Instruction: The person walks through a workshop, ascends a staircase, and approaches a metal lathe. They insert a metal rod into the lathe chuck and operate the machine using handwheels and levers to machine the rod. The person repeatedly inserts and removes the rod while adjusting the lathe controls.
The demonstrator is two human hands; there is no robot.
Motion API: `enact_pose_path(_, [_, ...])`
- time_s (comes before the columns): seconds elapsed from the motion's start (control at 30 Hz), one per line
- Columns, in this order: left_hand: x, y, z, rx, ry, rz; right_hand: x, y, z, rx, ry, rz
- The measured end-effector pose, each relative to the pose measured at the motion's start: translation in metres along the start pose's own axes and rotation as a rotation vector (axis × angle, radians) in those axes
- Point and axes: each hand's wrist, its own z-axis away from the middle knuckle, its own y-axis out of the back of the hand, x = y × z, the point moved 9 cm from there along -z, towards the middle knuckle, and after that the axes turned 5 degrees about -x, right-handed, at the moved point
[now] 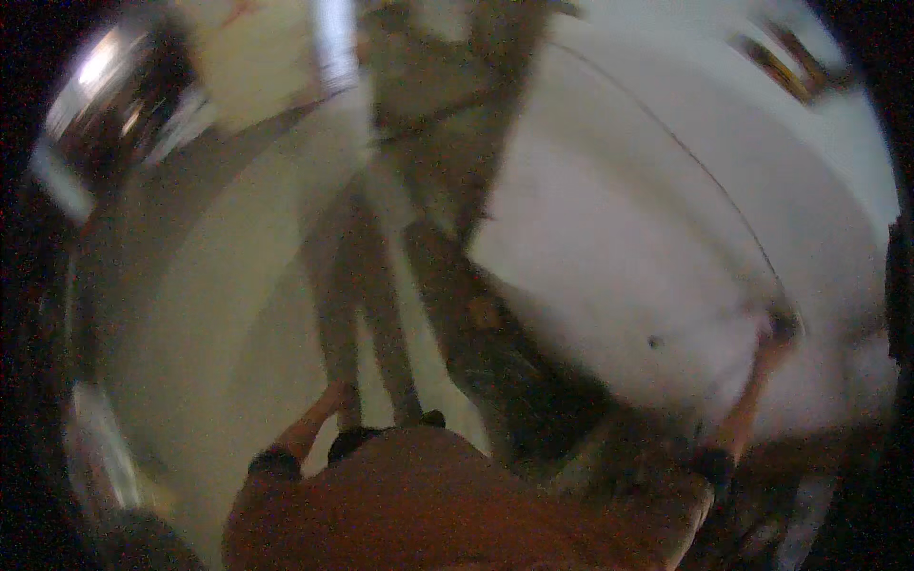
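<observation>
Your right hand [773,348] is the nearer, with the dark thing [784,325] just at its fingers, above the bench's [590,214] near edge toward the right; blur hides the thing's long axis and how far that grip closes; a thin cord [681,143] arcs toward the far left corner; bench surface spreads leftward; your left hand [335,394] is well off the left edge, grip unreadable.

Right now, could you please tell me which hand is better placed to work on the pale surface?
Probably the right hand: it is over the pale surface, near a thin cord, though blur hides its grip. The left hand hangs over the floor, away from that surface.
</observation>
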Motion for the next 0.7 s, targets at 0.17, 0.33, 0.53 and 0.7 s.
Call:
enact_pose_path(0.17, [0.015, 0.012, 0.027, 0.156, 0.023, 0.232, 0.034, 0.018, 0.031, 0.463, 0.283, 0.086])
enact_pose_path(0.33, [-0.026, -0.012, 0.031, 0.13, 0.125, 0.269, -0.072, -0.078, 0.144, 0.221, -0.065, -0.294])
enact_pose_path(0.53, [-0.093, -0.065, 0.016, 0.103, -0.156, 0.333, -0.252, -0.394, 0.421, -1.192, -0.14, -0.578])
enact_pose_path(0.7, [-0.155, -0.003, 0.004, 0.095, -0.119, 0.694, -0.404, -0.439, 0.513, -1.694, 0.066, -0.591])
